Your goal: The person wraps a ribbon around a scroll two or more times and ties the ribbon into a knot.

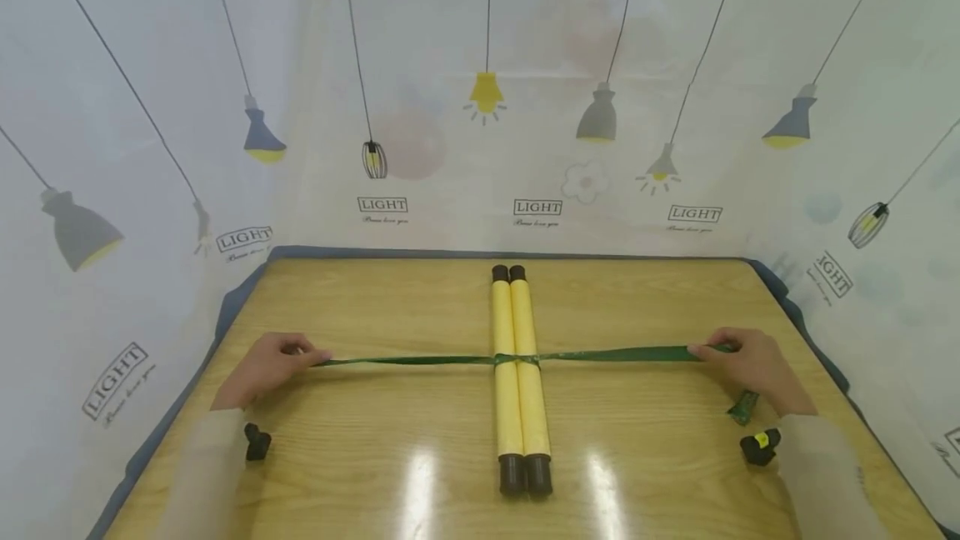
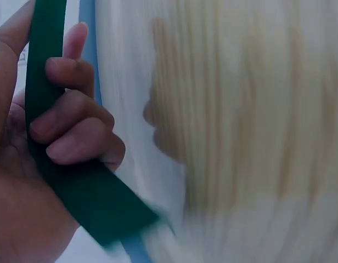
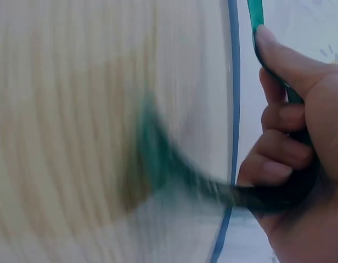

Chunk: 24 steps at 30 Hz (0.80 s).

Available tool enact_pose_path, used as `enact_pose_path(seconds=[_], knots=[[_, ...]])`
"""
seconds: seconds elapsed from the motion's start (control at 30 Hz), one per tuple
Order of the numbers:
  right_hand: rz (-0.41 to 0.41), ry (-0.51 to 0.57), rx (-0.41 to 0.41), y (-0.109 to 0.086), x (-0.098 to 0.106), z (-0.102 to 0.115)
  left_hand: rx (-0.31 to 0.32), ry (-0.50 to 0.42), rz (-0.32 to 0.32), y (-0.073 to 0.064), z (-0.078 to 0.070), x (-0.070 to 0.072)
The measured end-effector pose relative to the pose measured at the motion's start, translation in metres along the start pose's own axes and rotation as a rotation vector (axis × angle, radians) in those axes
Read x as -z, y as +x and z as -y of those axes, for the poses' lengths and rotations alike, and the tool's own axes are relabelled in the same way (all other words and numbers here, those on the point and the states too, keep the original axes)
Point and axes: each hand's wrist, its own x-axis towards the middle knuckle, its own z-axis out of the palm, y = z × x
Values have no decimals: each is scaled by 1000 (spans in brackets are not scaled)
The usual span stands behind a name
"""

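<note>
Two yellow rolls (image 1: pixel 508 411) with dark brown end caps lie side by side, lengthwise away from me, like a scroll rolled from both sides. A green ribbon (image 1: pixel 622 354) wraps and crosses over their middle, stretched taut out to both sides. At the left, my left hand (image 1: pixel 273 363) grips one end; its curled fingers (image 2: pixel 75 118) lie over the ribbon, and a short tail hangs below the palm. My right hand (image 1: pixel 753 367) pinches the other end between thumb and finger, with its remaining fingers (image 3: pixel 279 150) curled around it. The loose tail there is blurred.
The rolls rest on a wood-grain table (image 1: pixel 375 307) with bluish edging. Behind and beside it hangs a pale sheet (image 1: pixel 465 165) printed with lamps. Black camera mounts (image 1: pixel 761 447) show by both wrists. Light glares off the table's front.
</note>
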Motion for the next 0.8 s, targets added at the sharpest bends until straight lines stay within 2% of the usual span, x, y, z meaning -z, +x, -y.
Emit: enact_pose_path(seconds=[0.13,0.27,0.43,0.53,0.67,0.8], knots=[[-23,-22,-19,-1,7,-13,25,87,-18,-4,4,12],[-77,-66,-10,-3,12,-24,43,123,-21,-7,5,20],[-149,-97,12,-3,12,-29,49,144,-37,-6,11,17],[-172,-91,47,-2,10,-29,19,150,-68,-5,10,12],[-200,-80,88,-2,9,-25,-50,159,-151,-4,-1,5],[-172,-65,67,0,8,-16,-85,152,-195,-1,-27,-5]])
